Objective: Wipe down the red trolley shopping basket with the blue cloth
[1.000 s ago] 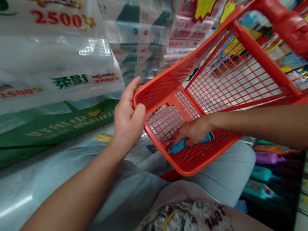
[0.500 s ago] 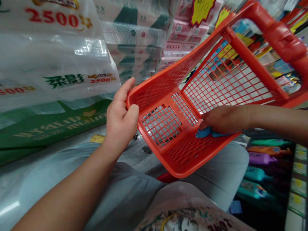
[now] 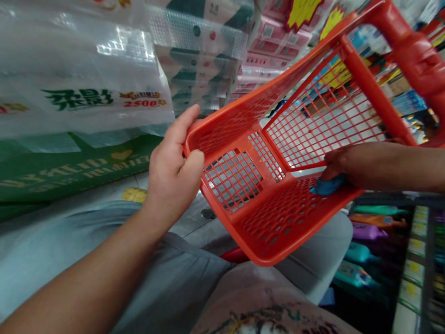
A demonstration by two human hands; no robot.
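Gripping an end of the red basket (image 3: 267,253) with the left hand (image 3: 175,171), bending fingers over the rim (image 3: 229,235). Holding a blue rag (image 3: 325,185) inside the basket with the right hand (image 3: 347,164), wrapping fingers round it and pressing it to the near side, toward the handle (image 3: 420,60). Having bottles (image 3: 369,231) low on the right. Facing piled packs (image 3: 201,60) farther off.

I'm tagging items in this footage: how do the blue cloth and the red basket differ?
The blue cloth is crumpled, while the red basket has a rigid lattice shape. The cloth is far smaller than the basket. The right hand holds the cloth; the left hand grips the basket. Each is held by one hand.
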